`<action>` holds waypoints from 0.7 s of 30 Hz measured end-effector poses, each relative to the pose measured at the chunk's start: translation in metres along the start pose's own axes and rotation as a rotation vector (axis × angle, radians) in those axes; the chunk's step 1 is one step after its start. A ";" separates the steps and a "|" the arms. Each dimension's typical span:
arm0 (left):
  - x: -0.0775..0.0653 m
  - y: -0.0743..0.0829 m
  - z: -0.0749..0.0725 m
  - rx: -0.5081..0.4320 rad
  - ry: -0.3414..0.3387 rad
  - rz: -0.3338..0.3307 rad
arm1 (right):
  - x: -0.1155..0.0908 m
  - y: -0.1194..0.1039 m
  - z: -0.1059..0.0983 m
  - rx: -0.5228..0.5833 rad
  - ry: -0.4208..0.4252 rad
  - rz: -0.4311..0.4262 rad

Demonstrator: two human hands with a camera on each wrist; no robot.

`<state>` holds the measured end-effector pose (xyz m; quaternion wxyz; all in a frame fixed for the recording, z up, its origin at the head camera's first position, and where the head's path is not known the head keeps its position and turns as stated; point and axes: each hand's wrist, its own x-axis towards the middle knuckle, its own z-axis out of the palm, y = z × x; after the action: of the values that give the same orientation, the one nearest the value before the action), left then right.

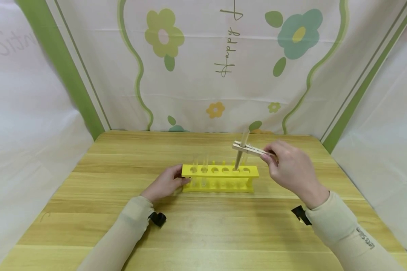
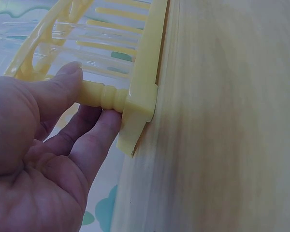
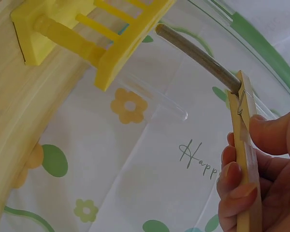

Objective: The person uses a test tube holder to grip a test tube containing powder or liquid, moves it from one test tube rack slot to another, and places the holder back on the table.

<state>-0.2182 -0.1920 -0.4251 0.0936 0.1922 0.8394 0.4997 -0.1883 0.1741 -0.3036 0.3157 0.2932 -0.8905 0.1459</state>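
My left hand [image 1: 165, 183] grips the left end post [image 2: 93, 94] of a yellow test tube rack [image 1: 220, 174], thumb on one side and fingers on the other. My right hand [image 1: 293, 171] holds a wooden test tube clamp [image 3: 245, 145] by its handle. In the clamp's jaws is a glass test tube [image 3: 200, 57] with grey-brown contents in its lower part. This tube slants over the right half of the rack, its rounded bottom close over the top plate. Two clear test tubes [image 1: 205, 160] stand in the leftmost holes.
A clear tube [image 3: 171, 108] sits rounded end up at the rack's right end, behind the top plate. Yellow pegs [image 1: 224, 163] line the rack's back. The wooden table [image 1: 203, 229] meets a flowered white curtain [image 1: 190, 82] behind, with white fabric at both sides.
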 end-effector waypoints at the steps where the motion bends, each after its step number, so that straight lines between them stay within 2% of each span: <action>1: 0.000 0.000 0.000 0.000 0.000 0.000 | -0.001 0.000 0.001 0.000 -0.001 0.001; 21: 0.000 -0.002 0.000 -0.002 0.005 -0.006 | -0.010 0.004 0.015 0.015 -0.020 0.008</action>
<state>-0.2190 -0.1925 -0.4265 0.0932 0.1885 0.8395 0.5009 -0.1914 0.1745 -0.3217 0.3040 0.2933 -0.8937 0.1509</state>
